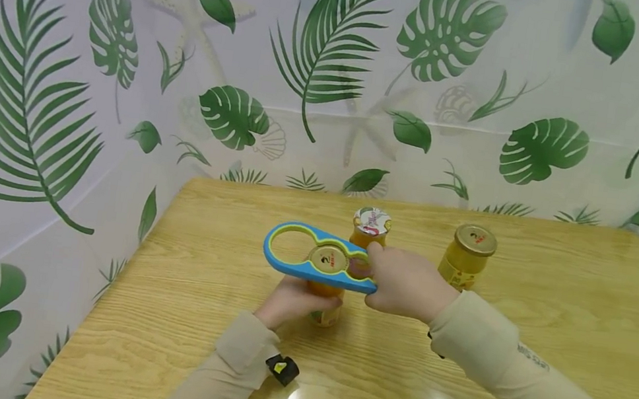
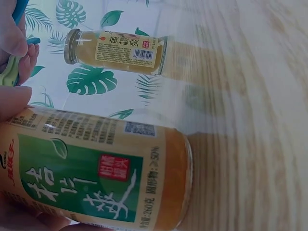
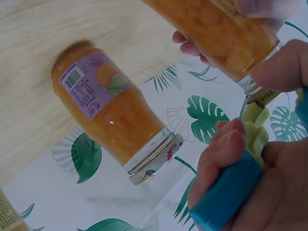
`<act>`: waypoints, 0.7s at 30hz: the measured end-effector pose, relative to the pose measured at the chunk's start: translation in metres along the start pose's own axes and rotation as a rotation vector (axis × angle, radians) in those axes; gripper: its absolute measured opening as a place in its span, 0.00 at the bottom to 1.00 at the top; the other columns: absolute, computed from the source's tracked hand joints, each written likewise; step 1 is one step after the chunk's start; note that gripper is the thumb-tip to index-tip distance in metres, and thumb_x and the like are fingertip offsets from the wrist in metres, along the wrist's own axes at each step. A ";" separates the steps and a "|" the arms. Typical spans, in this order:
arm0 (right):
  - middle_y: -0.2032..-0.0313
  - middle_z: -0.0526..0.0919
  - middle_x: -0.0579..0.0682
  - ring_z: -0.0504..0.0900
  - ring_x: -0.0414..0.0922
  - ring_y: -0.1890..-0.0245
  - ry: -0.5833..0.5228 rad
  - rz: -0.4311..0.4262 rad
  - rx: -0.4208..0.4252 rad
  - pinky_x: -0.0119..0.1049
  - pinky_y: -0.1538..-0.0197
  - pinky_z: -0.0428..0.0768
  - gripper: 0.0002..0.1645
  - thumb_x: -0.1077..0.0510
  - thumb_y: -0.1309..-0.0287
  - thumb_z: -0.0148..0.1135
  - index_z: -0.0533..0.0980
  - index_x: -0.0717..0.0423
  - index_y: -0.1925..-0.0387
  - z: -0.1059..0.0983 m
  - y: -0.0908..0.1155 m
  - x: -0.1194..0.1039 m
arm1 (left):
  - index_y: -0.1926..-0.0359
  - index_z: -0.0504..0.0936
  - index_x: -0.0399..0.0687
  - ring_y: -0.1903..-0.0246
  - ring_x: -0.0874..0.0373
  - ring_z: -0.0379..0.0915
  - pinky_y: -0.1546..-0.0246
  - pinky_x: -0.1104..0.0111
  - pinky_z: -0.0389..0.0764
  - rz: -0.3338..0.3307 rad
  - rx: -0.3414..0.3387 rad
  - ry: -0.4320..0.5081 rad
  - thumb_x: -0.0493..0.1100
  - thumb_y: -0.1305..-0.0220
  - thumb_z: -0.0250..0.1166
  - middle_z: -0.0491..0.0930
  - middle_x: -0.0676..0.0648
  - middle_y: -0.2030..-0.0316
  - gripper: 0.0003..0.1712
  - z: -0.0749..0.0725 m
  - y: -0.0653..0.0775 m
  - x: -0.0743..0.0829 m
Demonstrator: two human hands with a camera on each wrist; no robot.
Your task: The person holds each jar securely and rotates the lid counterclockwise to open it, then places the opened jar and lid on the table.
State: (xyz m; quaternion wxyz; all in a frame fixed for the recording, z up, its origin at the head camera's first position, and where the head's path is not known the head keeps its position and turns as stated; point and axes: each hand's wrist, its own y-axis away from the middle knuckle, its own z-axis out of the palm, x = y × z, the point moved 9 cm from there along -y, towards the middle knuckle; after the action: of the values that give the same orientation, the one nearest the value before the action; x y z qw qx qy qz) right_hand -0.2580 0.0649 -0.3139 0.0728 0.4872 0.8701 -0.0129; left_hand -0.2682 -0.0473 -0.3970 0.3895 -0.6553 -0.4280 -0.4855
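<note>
My left hand (image 1: 290,299) grips a glass jar (image 2: 96,168) of orange fruit pieces with a green and beige label, standing on the table. My right hand (image 1: 408,282) holds one end of a blue jar opener (image 1: 301,269) with a yellow-green scalloped lining. In the head view the opener lies across the top of that jar, and the gold lid (image 1: 329,260) shows through its middle opening. How tightly the lining meets the lid cannot be told. Fingers of the right hand curl round the opener in the right wrist view.
Just behind the opener stands a second jar (image 3: 103,106) with a purple label and a patterned white lid. A yellow jar (image 1: 466,257) with a gold lid is farther right. Leaf-printed cloth (image 1: 327,134) hangs along the back and left of the wooden table (image 1: 158,339).
</note>
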 end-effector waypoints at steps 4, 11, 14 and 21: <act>0.80 0.68 0.46 0.66 0.42 0.82 -0.008 -0.040 -0.021 0.33 0.81 0.65 0.21 0.57 0.62 0.63 0.64 0.58 0.66 0.000 -0.001 0.002 | 0.44 0.67 0.41 0.49 0.51 0.67 0.49 0.63 0.68 -0.044 -0.011 0.024 0.36 0.54 0.66 0.71 0.43 0.49 0.33 0.003 0.002 -0.002; 0.77 0.69 0.45 0.68 0.41 0.80 -0.010 -0.085 -0.025 0.33 0.78 0.68 0.24 0.56 0.62 0.65 0.65 0.58 0.63 0.000 -0.004 0.007 | 0.44 0.57 0.42 0.46 0.49 0.62 0.46 0.61 0.66 0.002 -0.038 0.094 0.33 0.56 0.67 0.66 0.43 0.47 0.38 0.002 0.008 0.024; 0.77 0.69 0.45 0.68 0.42 0.80 -0.007 -0.089 -0.029 0.34 0.77 0.69 0.24 0.56 0.62 0.65 0.65 0.57 0.63 0.001 -0.005 0.008 | 0.44 0.61 0.43 0.46 0.50 0.64 0.47 0.62 0.66 0.019 -0.047 0.125 0.32 0.57 0.68 0.68 0.44 0.47 0.37 -0.001 0.010 0.025; 0.77 0.69 0.46 0.68 0.41 0.80 -0.014 -0.080 -0.023 0.34 0.78 0.69 0.24 0.55 0.61 0.65 0.65 0.58 0.62 0.002 -0.008 0.008 | 0.42 0.63 0.46 0.46 0.52 0.64 0.46 0.62 0.66 0.035 -0.047 0.101 0.36 0.56 0.70 0.69 0.46 0.46 0.39 -0.005 0.002 0.005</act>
State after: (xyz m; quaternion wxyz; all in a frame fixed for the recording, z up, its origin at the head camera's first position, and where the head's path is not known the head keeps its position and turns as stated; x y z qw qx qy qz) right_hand -0.2687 0.0670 -0.3175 0.0840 0.4511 0.8885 -0.0093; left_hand -0.2670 -0.0516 -0.3911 0.4034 -0.6464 -0.3847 -0.5210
